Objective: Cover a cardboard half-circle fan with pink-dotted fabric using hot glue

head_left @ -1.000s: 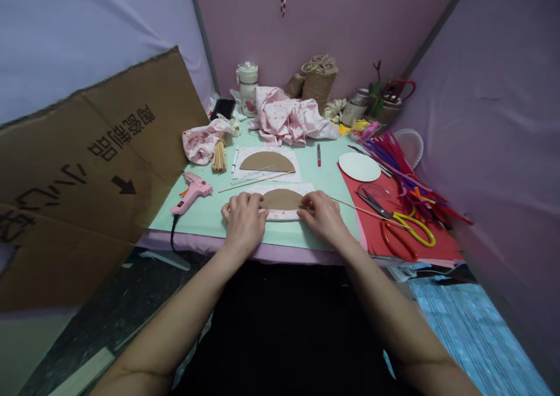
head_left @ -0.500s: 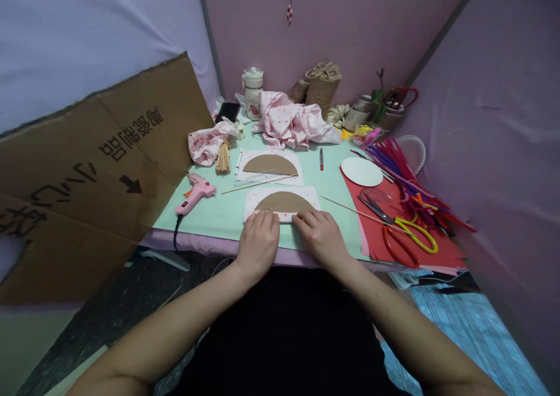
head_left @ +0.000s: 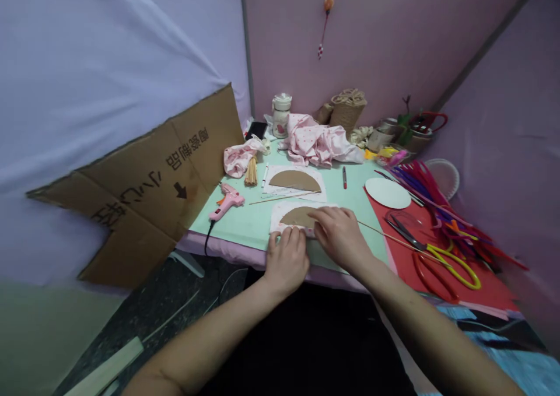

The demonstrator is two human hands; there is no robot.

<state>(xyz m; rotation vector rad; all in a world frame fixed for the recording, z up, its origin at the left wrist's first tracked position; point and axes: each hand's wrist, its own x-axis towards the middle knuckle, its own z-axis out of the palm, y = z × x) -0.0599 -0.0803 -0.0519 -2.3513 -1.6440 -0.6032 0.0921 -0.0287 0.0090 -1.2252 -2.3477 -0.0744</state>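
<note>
A brown cardboard half-disc (head_left: 295, 216) lay flat on a white, pink-dotted fabric piece (head_left: 275, 221) near the front of the mint-green-covered worktop (head_left: 247, 227). The left hand (head_left: 286, 262) set its bent fingers at the fabric's near edge; the right hand (head_left: 343, 235) curled its fingers over the cardboard's right part, though whether either pinched anything could not be told. Even, light pressure along the straight edge would probably have served best against creases. The cardboard looked stiff and matte, the cloth thin and pliable. Beyond, a slender tan wooden stick (head_left: 280, 198) partly crossed a second patterned cloth (head_left: 321, 195) bearing another cardboard semicircle (head_left: 295, 180).
</note>
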